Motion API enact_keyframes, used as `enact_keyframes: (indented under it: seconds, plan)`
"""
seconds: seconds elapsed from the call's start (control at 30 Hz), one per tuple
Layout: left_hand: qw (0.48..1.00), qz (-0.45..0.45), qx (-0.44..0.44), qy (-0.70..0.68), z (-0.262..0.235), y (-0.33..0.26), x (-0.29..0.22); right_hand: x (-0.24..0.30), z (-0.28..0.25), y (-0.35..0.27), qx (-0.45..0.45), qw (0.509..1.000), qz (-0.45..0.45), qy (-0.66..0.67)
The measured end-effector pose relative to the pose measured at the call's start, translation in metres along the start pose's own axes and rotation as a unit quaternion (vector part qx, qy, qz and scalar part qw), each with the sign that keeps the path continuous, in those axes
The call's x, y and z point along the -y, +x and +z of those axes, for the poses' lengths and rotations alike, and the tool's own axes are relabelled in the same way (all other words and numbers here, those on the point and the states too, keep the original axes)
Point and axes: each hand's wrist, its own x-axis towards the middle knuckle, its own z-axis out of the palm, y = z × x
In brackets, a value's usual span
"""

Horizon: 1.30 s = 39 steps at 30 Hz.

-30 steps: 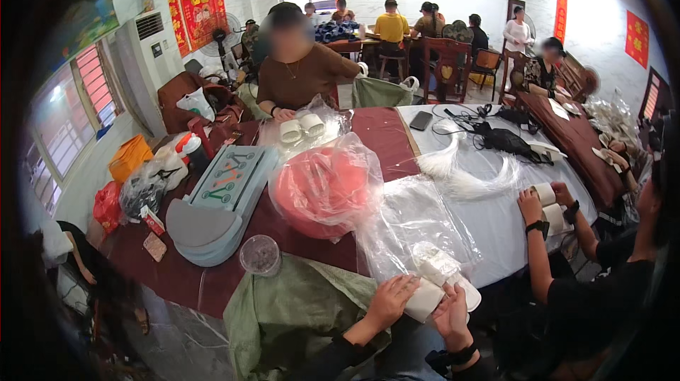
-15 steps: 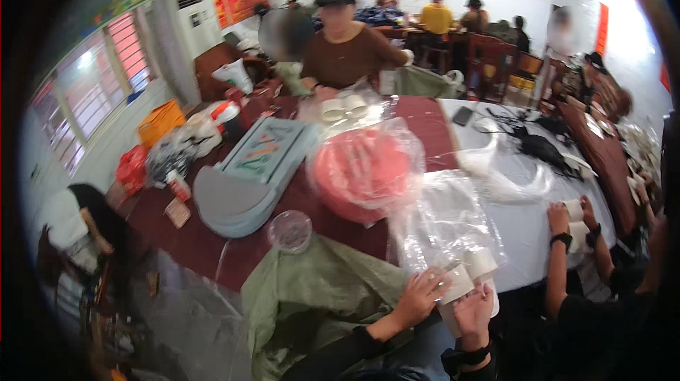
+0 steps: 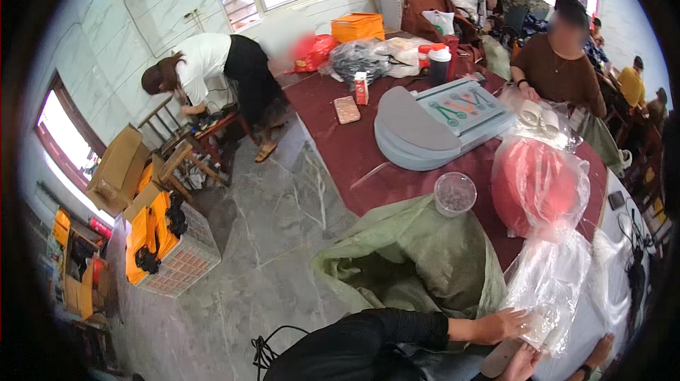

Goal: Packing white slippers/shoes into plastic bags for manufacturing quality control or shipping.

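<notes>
- Your left hand (image 3: 504, 324): fingers spread flat, pressing on the clear crinkled plastic bag (image 3: 559, 289). Not pinching.
- Your right hand (image 3: 523, 365): at the frame's lower edge, 5 o'clock of the left hand, mostly cut off. It touches a pale flat piece (image 3: 500, 358), but I can't tell whether the fingers are closed on it.
- The bag lies on the table edge at 4 o'clock in view, running up to the red round bundle wrapped in clear plastic (image 3: 533, 184) at 12 o'clock of your hands.
- Green woven sack (image 3: 418, 257): open, draped off the dark red table (image 3: 340, 147), just at 10 o'clock of your left hand.
- Clear round plastic cup (image 3: 455, 193): upright, between sack and red bundle.
- Grey half-round boards (image 3: 414, 129): stacked further up the table, beside a grey printed tray (image 3: 464, 105).
- Person in brown shirt (image 3: 559, 73): seated at 1 o'clock; another, in a white top (image 3: 205, 66), bends over at 10 o'clock.
</notes>
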Motion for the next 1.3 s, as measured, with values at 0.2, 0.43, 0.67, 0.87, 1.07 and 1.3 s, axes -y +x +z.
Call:
enact_keyframes:
  seconds: [0.2,0.43,0.67,0.87,1.07,1.3]
  plan:
    - [0.996,0.085,-0.007,0.004,-0.002,0.011,-0.015,0.065,-0.092,0.031,0.273,0.958,0.08,-0.027]
    - [0.991,0.097,0.063,-0.072,-0.013,0.011,-0.008,0.047,-0.038,0.044,0.251,0.943,0.218,0.017]
    - [0.982,0.107,0.067,-0.141,-0.028,0.0,-0.008,0.002,0.024,0.012,-0.089,0.989,-0.08,0.082]
    - [0.985,0.15,-0.078,-0.038,-0.004,0.0,0.013,-0.001,0.014,-0.005,0.094,0.987,-0.079,-0.108]
    - [0.986,-0.025,-0.165,0.029,-0.028,0.013,-0.01,-0.021,0.059,-0.018,0.015,0.998,-0.032,-0.049]
    - [0.972,-0.196,-0.104,-0.082,-0.009,0.012,-0.019,-0.012,0.052,-0.039,-0.021,0.993,-0.017,-0.112]
